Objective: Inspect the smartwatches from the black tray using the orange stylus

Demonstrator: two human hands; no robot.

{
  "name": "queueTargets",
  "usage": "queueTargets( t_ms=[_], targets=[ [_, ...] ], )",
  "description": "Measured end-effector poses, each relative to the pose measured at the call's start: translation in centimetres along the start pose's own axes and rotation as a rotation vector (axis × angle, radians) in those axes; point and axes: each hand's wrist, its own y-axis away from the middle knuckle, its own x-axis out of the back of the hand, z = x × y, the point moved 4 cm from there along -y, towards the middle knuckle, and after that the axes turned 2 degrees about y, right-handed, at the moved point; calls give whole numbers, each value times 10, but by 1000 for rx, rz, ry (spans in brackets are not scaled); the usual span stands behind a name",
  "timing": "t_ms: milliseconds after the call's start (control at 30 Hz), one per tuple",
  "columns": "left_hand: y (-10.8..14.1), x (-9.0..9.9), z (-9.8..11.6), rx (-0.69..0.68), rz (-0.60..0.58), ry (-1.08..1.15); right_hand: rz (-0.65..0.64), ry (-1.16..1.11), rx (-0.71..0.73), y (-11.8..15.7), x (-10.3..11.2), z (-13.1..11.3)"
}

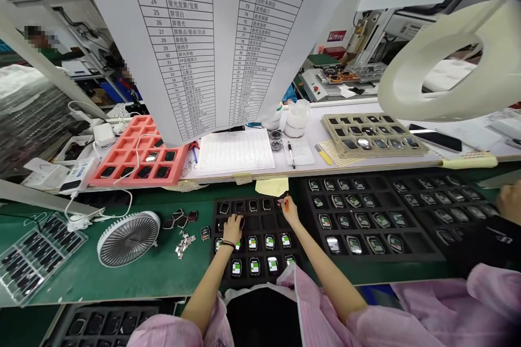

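Note:
In the head view, my left hand (233,229) reaches over a black foam tray (254,277), fingers bent down and closed around a dark smartwatch (242,222) in the second row. My right hand (288,210) is closed on a slim orange pen-like tool (287,204) at the tray's far right corner, by a yellow paper sheet (272,186). The tool's exact kind is too small to tell. Nearer my body, two tray rows hold watches with lit green-and-white screens, such as this lit watch (254,266).
More black trays of watches (362,220) lie to the right, where a co-worker's hand (509,203) shows. A white fan (129,239), loose watches (182,220) and small pieces (185,244) sit left. A printed list (223,65) hangs ahead, beside a ring lamp (391,87).

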Motion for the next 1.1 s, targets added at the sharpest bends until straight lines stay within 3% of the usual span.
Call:
queueTargets(
  t_ms=[133, 300, 600, 800, 967, 1100],
  targets=[
    [1, -6, -5, -44, -5, -49, -28, 115, 45, -25, -3, 11],
    [10, -10, -11, -53, 35, -58, -23, 226, 97, -31, -3, 23],
    [4, -17, -8, 183, 151, -83, -50, 425, 253, -17, -3, 17],
    [-3, -15, -7, 263, 134, -55, -208, 575, 310, 11, -10, 17],
    [17, -11, -13, 243, 114, 34, -329, 632, 271, 18, -9, 24],
    [48, -7, -33, 245, 117, 103, -374, 646, 229, 16, -10, 29]
  ],
)
